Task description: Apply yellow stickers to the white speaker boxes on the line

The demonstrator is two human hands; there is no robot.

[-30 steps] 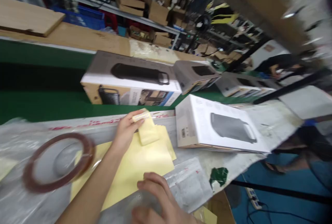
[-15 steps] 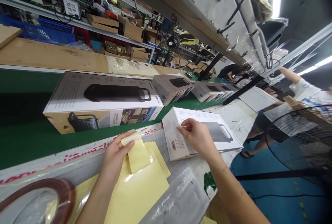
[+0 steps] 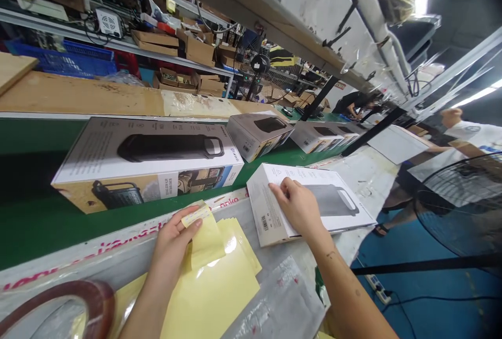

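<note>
My left hand [image 3: 176,234] pinches a small yellow sheet of label backing [image 3: 207,239] between thumb and fingers, with a pale strip of labels along its upper edge. Beneath it lie larger glossy yellow sheets [image 3: 207,297]. My right hand [image 3: 296,203] rests at the near top edge of a white printed box [image 3: 270,213], its fingers curled together against the cardboard. Whatever those fingertips hold, if anything, is hidden. That box shows a dark speaker-like product on top and a barcode on its end.
A larger printed box [image 3: 149,166] lies on the green conveyor belt [image 3: 23,234], with more boxes [image 3: 261,132] farther along. A roll of brown tape [image 3: 90,297] sits at lower left. A fan [image 3: 463,208] stands at right, near a person [image 3: 470,130] in a white shirt.
My right hand's fingers, earlier pinching a small pale piece above the box edge, now curl against the box. The large box on the belt has shifted slightly left. My left hand keeps the yellow sheet.
</note>
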